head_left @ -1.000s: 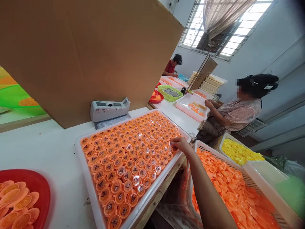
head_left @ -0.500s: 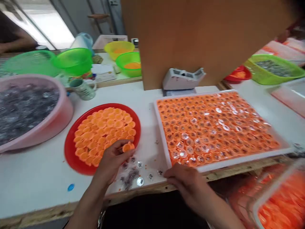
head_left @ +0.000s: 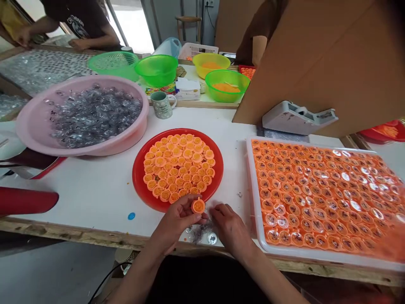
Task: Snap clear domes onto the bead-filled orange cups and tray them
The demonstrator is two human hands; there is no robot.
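Between the fingers of my left hand (head_left: 182, 217) is a small round orange piece (head_left: 198, 206), its open face up, by the near edge of a red plate (head_left: 138, 177) heaped with similar orange pieces. My right hand (head_left: 230, 226) is just to the right, fingers curled and pointing down near the table; whatever its fingertips hold is hidden. Small clear discs (head_left: 212, 238) lie on the table between and below the hands. To the right stands a white tray (head_left: 257, 219) filled with rows of orange pieces, many with shiny clear covers.
A pink tub (head_left: 126, 141) of clear parts stands at the left, with a mug (head_left: 162, 105) beside it. A tape dispenser (head_left: 294, 120) is behind the tray. Green bowls (head_left: 157, 71) line the back. Another person (head_left: 91, 25) is across the table. A blue disc (head_left: 131, 215) lies in front.
The view has swung left. My right hand has left the tray's near corner and come close to my left hand, which still holds the orange piece.
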